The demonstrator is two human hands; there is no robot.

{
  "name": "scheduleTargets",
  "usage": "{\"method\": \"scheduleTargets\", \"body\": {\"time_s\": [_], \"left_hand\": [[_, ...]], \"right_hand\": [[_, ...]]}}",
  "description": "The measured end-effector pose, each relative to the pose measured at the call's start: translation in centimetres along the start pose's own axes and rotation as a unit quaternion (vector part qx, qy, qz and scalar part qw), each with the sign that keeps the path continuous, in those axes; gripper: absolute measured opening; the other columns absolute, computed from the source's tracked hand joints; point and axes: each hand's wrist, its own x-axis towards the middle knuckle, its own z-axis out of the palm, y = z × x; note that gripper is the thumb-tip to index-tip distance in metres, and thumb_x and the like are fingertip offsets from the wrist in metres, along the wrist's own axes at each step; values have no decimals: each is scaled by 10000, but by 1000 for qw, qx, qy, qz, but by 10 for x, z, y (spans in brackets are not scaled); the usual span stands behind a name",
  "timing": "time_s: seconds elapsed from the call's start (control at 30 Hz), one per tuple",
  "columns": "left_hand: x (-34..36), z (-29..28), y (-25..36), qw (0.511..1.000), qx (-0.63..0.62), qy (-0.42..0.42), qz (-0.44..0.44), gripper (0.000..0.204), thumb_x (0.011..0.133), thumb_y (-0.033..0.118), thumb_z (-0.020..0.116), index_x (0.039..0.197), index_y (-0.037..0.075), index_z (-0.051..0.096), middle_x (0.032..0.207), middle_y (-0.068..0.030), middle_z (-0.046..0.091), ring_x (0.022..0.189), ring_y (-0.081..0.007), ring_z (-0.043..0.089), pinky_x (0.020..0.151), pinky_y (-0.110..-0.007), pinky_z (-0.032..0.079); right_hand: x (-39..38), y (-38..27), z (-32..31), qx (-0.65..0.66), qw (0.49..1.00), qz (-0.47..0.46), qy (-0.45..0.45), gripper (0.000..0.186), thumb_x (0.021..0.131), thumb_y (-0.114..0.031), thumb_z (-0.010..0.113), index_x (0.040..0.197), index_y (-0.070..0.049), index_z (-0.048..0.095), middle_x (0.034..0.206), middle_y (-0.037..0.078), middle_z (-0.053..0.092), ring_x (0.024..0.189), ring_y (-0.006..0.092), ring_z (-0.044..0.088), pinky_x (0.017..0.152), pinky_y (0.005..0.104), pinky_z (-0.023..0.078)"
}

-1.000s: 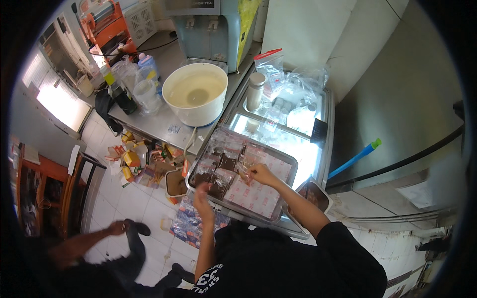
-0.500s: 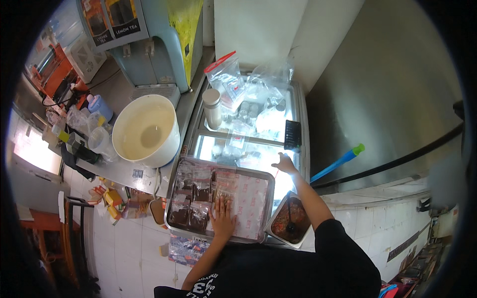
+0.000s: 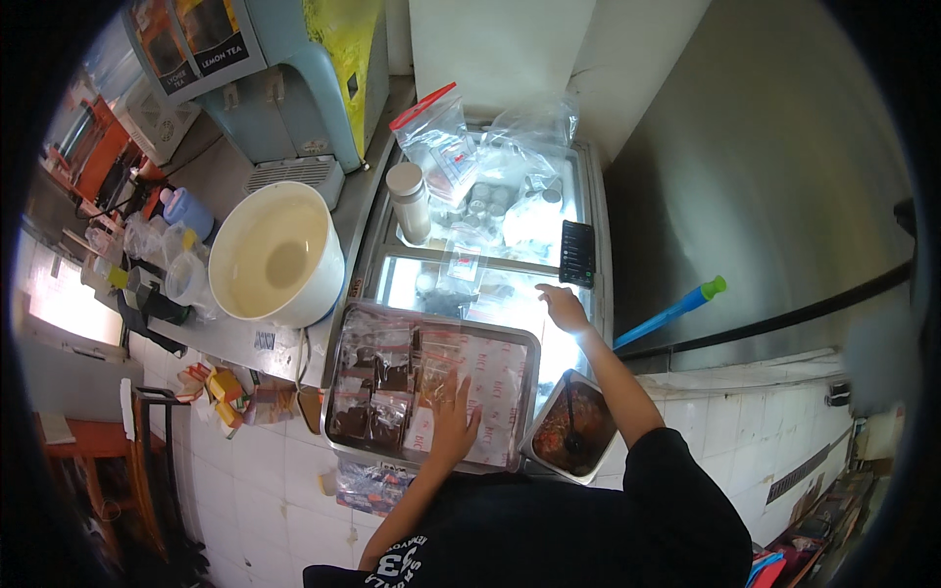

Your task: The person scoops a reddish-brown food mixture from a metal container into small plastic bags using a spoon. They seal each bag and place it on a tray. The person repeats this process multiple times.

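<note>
My left hand [image 3: 453, 421] lies with fingers spread on clear bags with pale contents [image 3: 438, 363] in a metal tray [image 3: 533, 377]; it grips nothing. Bags of dark brown contents [image 3: 387, 421] fill the tray's left part, beside printed paper [image 3: 495, 387]. Above the tray's right corner my right hand [image 3: 561, 307] reaches over a brightly lit glass-lidded case [image 3: 515, 302], empty, with forefinger extended. Just beyond it lies a black phone [image 3: 576, 253]. A metal pan of reddish-brown food with a black utensil [image 3: 573, 426] stands beside the tray.
On the left counter are a white bucket [image 3: 233, 255], drink dispenser [image 3: 309, 118], bottles and cups [image 3: 184, 277]. A pale cylinder [image 3: 410, 211] and plastic bags [image 3: 436, 147] sit at the back. A blue tube [image 3: 671, 314] leans by a steel door [image 3: 774, 225]; cartons [image 3: 225, 392] lie below the counter.
My right hand has left the bags for the case near the phone. My left hand has settled on the bags. The view has turned, and the co-worker is no longer visible.
</note>
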Motion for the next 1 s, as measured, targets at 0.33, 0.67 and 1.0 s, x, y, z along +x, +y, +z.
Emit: {"method": "scheduleTargets", "body": {"time_s": [0.33,0.67,1.0], "left_hand": [[20,-26,73,891,-453,-7,-34,274,826,80,597,1062,7,479,879,-81,560,755,-99,544,617,-213,425],[-44,-34,111,949,72,297,80,136,755,84,620,870,28,571,934,-107,521,810,-221,519,693,-323,397],[-95,-31,88,985,-168,-47,9,207,792,191,633,832,-12,613,690,-151,582,573,-238,513,531,-337,399]], "right_hand": [[-135,-158,-87,544,823,126,-108,328,837,-11,547,1158,-2,484,942,65,563,839,143,568,720,260,471],[-207,-165,-75,568,773,271,-81,402,742,23,658,1118,54,520,800,93,642,802,159,629,708,241,502],[-245,-177,-35,410,900,120,-80,253,662,62,690,882,5,580,635,-1,561,636,45,530,609,189,441]]}}
